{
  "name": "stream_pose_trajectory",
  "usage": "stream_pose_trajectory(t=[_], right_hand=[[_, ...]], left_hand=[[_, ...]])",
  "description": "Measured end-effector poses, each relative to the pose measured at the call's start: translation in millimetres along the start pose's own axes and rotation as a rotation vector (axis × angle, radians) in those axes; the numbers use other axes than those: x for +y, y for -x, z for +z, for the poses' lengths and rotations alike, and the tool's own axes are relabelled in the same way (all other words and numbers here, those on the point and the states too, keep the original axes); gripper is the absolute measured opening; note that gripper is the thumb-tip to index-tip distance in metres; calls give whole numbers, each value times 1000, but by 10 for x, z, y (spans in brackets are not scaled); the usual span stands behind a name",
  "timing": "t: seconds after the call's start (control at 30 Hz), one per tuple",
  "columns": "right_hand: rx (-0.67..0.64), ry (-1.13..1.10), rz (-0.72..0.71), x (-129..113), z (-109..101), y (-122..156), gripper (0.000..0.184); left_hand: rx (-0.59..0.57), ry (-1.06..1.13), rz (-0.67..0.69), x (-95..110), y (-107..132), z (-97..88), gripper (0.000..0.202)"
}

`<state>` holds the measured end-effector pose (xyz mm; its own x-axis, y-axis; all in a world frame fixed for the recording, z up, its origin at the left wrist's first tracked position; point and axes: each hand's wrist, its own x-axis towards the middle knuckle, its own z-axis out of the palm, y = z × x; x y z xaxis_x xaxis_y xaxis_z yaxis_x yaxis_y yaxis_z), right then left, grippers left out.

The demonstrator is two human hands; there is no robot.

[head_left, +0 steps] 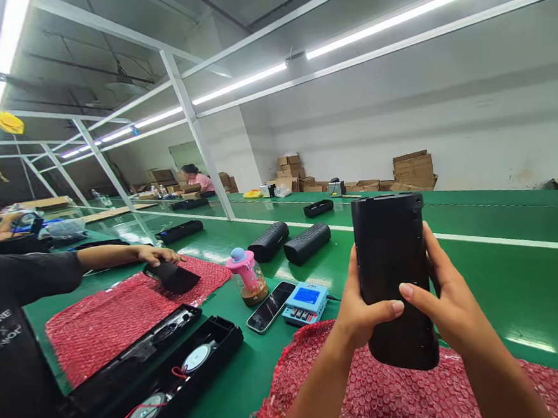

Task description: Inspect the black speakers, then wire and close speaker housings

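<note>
Over red bubble wrap (pixel 368 394) at the near side of the green desk (pixel 494 283), we hold a black case (pixel 391 252) on end, straight ahead of us. Our left hand (pixel 355 305) grasps its left side and our right hand (pixel 447 286) its right, thumbs laid across the face toward us, tips almost meeting. Just beyond the wrap's left part sits a blue meter (pixel 307 302) with a lit screen; beside it are a phone (pixel 270 308) and a pink-topped cup (pixel 249 278). Behind the cup, two black units (pixel 309 243) lie side by side, a third (pixel 318 208) farther off. To our left, an open casing (pixel 226 332) shows two round speakers (pixel 196 358); past it, a co-worker's hand (pixel 160 254) rests on a black piece (pixel 179 279). Cartons (pixel 413 171) stand along the white wall (pixel 395 99).
</note>
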<state>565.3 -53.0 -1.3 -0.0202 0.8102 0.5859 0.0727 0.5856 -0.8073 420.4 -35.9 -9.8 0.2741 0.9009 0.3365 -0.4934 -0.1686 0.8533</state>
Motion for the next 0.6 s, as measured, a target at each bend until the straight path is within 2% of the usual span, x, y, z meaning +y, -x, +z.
stream_pose_trajectory(t=[0.13,0.2,0.3,0.47,0.53,0.6], right_hand=[[-321,-73,52,54,-104,-63,107],[-420,-143,82,78,-76,-89,120],[-411,-241,87,100,24,-105,124],[-413,-410,74,75,104,-78,115],[-395,-420,53,49,95,-51,114],[-369,-408,23,24,78,-23,113]], left_hand=[[-45,7,2,111,-7,-80,98],[-21,-26,15,174,11,-97,96],[37,-101,23,241,59,-94,96],[69,-205,39,258,147,-69,107],[38,-215,66,254,176,-61,107],[-38,-186,91,264,205,-51,104]])
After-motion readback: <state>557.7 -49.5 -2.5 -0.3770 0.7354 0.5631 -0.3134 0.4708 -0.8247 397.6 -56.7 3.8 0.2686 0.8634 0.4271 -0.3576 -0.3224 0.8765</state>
